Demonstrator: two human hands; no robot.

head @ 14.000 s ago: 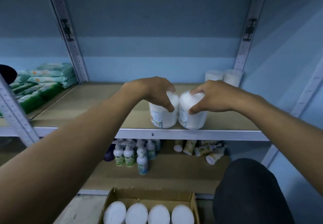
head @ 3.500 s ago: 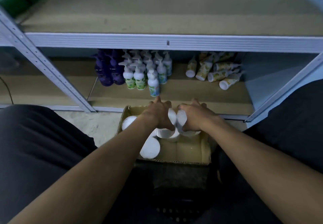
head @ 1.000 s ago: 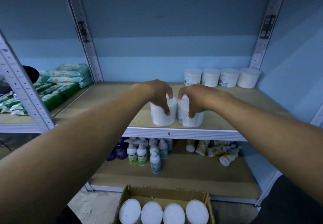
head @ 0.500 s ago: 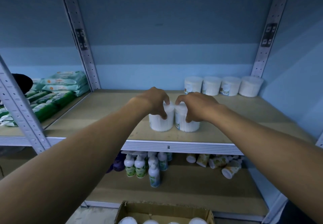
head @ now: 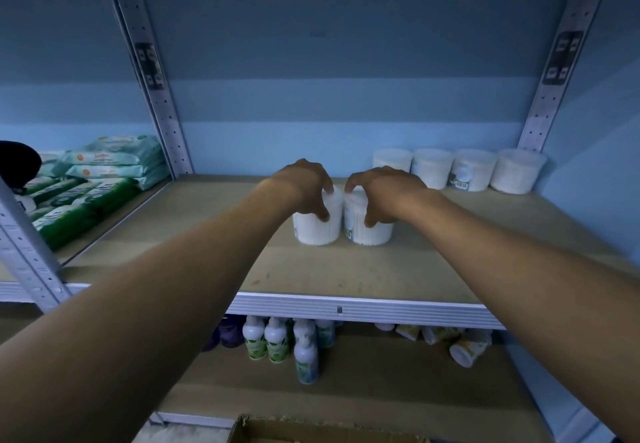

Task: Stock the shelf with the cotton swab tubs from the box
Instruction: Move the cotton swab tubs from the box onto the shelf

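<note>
Two white cotton swab tubs stand side by side on the wooden shelf [head: 346, 269], about halfway back. My left hand [head: 304, 186] grips the left tub [head: 313, 231] from above, fingers curled over its lid. My right hand [head: 381, 193] grips the right tub [head: 367, 233] the same way. Several more tubs [head: 453, 169] stand in a row against the back wall at the right. Only the top edge of the cardboard box [head: 311, 432] shows at the bottom of the view.
Green and white wipe packs [head: 97, 183] lie stacked on the shelf's left side. Metal uprights [head: 149, 72] frame the bay. On the lower shelf stand pump bottles [head: 287, 342] and toppled tubes [head: 464, 345].
Both hands have pushed the two tubs further back on the shelf. The view has tilted up, so the box has almost dropped out of sight.
</note>
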